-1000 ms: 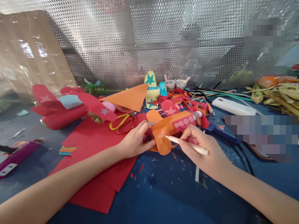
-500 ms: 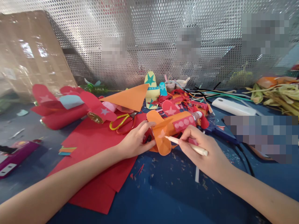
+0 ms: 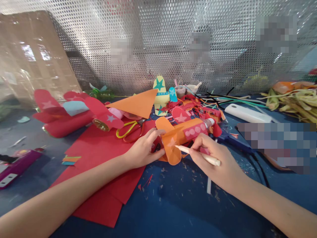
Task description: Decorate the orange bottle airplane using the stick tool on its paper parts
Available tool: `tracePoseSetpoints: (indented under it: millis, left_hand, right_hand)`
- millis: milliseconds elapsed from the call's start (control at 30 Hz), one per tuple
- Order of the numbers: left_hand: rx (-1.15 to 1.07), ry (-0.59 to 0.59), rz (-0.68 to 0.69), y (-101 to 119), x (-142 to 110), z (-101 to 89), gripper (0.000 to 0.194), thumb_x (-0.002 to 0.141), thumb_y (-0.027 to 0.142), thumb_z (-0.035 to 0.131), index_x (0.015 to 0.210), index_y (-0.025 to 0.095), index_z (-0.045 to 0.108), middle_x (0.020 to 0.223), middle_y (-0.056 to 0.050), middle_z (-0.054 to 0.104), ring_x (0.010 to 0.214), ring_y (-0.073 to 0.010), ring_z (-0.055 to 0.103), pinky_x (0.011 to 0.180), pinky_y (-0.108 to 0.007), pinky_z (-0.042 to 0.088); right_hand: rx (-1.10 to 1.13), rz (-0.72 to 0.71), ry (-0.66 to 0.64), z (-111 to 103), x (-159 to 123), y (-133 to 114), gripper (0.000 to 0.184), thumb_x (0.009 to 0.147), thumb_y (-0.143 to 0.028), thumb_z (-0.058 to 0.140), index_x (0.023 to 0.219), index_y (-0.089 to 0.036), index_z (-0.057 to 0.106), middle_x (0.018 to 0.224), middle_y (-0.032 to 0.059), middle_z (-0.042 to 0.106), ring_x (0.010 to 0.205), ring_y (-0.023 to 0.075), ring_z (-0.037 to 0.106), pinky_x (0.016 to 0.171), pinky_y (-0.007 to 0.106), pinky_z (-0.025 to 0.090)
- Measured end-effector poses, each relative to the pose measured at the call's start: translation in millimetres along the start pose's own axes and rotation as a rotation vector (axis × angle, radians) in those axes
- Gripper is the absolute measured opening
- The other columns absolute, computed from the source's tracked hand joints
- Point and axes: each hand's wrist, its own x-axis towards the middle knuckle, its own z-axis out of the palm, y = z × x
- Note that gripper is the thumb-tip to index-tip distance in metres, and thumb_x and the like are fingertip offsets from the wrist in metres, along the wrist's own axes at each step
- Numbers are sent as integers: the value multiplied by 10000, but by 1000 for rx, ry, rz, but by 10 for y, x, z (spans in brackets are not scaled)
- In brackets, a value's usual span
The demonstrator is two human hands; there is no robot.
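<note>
My left hand [image 3: 146, 148] is closed on the near end of an orange paper-covered bottle plane [image 3: 195, 125], with its fingertips at the edge of the wing. A pale star [image 3: 172, 142] sits on that orange wing. Between the thumb and fingers of my right hand [image 3: 215, 158] is a cream-coloured pen-shaped stick [image 3: 210, 159], its tip at or just beside the star. Scissors [image 3: 133, 129] with yellow and red handles lie beyond my left hand. Under my left forearm are red paper sheets [image 3: 99, 185].
A red paper plane [image 3: 66, 124] stands at the left, near a purple power strip [image 3: 19, 167]. Paper scraps [image 3: 190, 103] are heaped behind the orange plane. A blue glue gun [image 3: 235, 142] and a white tool [image 3: 247, 113] lie at the right. A cardboard box [image 3: 32, 53] leans at the back left.
The stick's tip has shifted very slightly at the star. Both hands and the orange plane stay almost where they were.
</note>
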Motion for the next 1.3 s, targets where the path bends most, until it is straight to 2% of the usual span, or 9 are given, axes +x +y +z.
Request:
tracePoseSetpoints:
  millis: [567, 800, 1067, 1300]
  left_hand:
    - [-2, 16, 36, 2, 0, 0, 419, 879, 307, 551, 1245, 209, 374, 1100, -86, 546, 917, -190, 598, 742, -315, 520]
    - [5, 7, 30, -4, -6, 3, 445, 880, 312, 552, 1271, 205, 370, 1130, -97, 538, 999, -212, 585, 818, -351, 517]
    - [6, 12, 27, 4, 1, 0, 442, 881, 333, 542, 1269, 208, 371, 1107, -90, 548, 928, -196, 597, 755, -330, 527]
    - [-8, -3, 26, -8, 2, -4, 428, 883, 344, 525, 1255, 207, 366, 1121, -102, 540, 1015, -225, 585, 827, -373, 522]
  right_hand:
    - [7, 9, -1, 7, 8, -10, 167, 848, -205, 489, 692, -226, 433, 548, -49, 488, 517, 121, 491, 484, 240, 339]
    - [16, 1, -2, 5, 15, 7, 173, 849, -206, 494, 689, -220, 430, 539, -60, 464, 474, 99, 441, 480, 234, 336]
    - [35, 3, -18, 10, 6, 16, 163, 864, -215, 489, 707, -213, 448, 537, -68, 446, 430, 81, 385, 470, 235, 325]
    - [54, -9, -50, 19, 0, 1, 152, 878, -233, 482, 729, -210, 464, 543, -66, 450, 437, 85, 384, 475, 240, 324]
